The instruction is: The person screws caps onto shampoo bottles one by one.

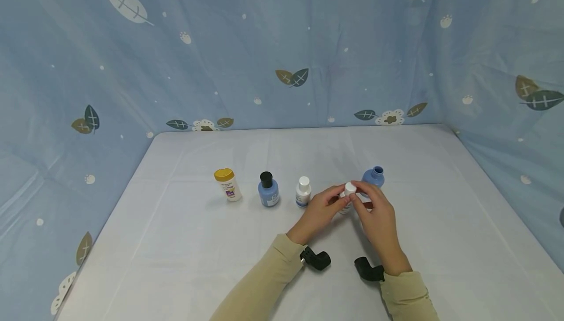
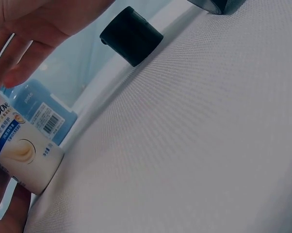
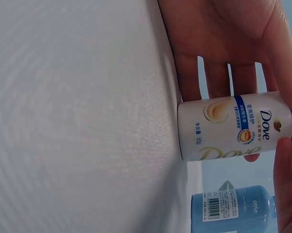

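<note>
My left hand (image 1: 318, 214) holds a small white Dove bottle (image 3: 226, 127), its fingers behind the body and its thumb at the neck. The bottle stands upright, its base at the tabletop. My right hand (image 1: 380, 220) pinches the white cap (image 1: 350, 188) between thumb and fingers. Just behind the right hand is a blue bottle (image 1: 373, 177) with an uncovered neck and a white barcode label. A black cap (image 2: 131, 36) sits on the table beyond the right hand in the left wrist view; the right hand mostly hides it in the head view.
Left of the hands stand a white-capped bottle (image 1: 303, 192), a blue bottle with a black cap (image 1: 268, 191) and a white container with a yellow lid (image 1: 228, 185). A white cloth covers the table (image 1: 185, 252). Blue leaf-patterned fabric (image 1: 246, 42) hangs behind and beside it.
</note>
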`<state>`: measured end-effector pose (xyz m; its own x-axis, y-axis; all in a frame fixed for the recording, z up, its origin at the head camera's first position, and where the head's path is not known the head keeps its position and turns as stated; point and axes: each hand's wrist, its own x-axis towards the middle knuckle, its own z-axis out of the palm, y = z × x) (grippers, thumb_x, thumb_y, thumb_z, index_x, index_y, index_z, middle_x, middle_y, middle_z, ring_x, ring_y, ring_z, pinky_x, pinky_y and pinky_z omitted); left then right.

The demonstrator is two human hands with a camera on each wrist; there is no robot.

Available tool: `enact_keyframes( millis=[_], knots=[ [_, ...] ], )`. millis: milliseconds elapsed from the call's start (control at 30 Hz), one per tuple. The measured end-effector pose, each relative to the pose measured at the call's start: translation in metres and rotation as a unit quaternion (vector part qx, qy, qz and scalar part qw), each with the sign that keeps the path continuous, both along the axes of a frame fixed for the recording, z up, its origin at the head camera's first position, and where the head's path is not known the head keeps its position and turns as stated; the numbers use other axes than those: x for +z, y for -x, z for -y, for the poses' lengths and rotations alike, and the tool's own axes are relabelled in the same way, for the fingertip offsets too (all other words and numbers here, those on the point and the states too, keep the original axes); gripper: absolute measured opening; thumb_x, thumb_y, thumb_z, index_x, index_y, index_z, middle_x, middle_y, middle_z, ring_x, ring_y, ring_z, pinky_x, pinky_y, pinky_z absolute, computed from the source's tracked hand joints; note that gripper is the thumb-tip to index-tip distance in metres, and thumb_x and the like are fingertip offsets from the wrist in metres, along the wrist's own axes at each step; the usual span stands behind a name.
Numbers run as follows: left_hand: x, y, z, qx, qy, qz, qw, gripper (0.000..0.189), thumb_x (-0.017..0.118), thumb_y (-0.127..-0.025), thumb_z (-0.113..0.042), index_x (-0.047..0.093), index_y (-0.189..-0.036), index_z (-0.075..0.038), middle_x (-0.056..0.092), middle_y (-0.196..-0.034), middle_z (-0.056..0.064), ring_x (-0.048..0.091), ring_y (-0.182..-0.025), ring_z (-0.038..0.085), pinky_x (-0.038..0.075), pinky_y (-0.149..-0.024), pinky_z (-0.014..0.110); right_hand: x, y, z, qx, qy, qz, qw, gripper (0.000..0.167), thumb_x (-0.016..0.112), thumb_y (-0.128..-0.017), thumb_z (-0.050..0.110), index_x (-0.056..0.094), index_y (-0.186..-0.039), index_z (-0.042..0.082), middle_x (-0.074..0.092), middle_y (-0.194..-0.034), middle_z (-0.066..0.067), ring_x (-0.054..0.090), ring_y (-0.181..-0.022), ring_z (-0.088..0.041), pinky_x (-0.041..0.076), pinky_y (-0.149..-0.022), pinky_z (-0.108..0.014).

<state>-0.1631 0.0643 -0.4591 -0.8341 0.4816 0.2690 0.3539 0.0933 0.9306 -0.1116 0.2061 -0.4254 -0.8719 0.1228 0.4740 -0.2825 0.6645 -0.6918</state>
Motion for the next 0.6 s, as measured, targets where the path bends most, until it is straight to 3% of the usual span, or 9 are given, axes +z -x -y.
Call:
enact_keyframes(
  millis=[133, 333, 600],
  knots=[
    [-0.007, 0.003, -0.001, 0.0, -0.003, 0.004, 1.0, 0.038, 0.053, -0.089, -0.031, 0.052, -0.126, -0.021, 0.057, -0.112, -0.008, 0.053, -0.093, 0.004, 0.046, -0.076, 0.022, 0.0, 0.0, 0.0, -0.001, -0.002, 0.003, 1.0, 0.032, 0.062, -0.085, 0.023, 0.058, -0.116, 0.015, 0.057, -0.113, 0.001, 0.053, -0.1, -0.012, 0.046, -0.066, -0.022],
    [-0.003, 0.001, 0.0, 0.003, -0.001, 0.017, 0.9999, 0.04, 0.053, -0.088, -0.034, 0.051, -0.127, -0.023, 0.056, -0.113, -0.009, 0.054, -0.093, 0.004, 0.046, -0.076, 0.022, 0.0, 0.0, 0.0, -0.004, -0.002, 0.002, 1.0, 0.033, 0.063, -0.084, 0.022, 0.059, -0.116, 0.016, 0.058, -0.112, 0.0, 0.054, -0.1, -0.013, 0.046, -0.066, -0.02],
    [0.025, -0.013, 0.005, 0.006, 0.004, 0.015, 0.9999, 0.037, 0.055, -0.089, -0.021, 0.052, -0.125, -0.011, 0.058, -0.111, -0.002, 0.054, -0.09, 0.006, 0.046, -0.074, 0.022, 0.0, -0.001, 0.0, -0.008, 0.004, 0.002, 1.0, 0.033, 0.065, -0.083, 0.021, 0.06, -0.115, 0.014, 0.061, -0.108, -0.004, 0.058, -0.094, -0.021, 0.048, -0.065, -0.023]
  ],
)
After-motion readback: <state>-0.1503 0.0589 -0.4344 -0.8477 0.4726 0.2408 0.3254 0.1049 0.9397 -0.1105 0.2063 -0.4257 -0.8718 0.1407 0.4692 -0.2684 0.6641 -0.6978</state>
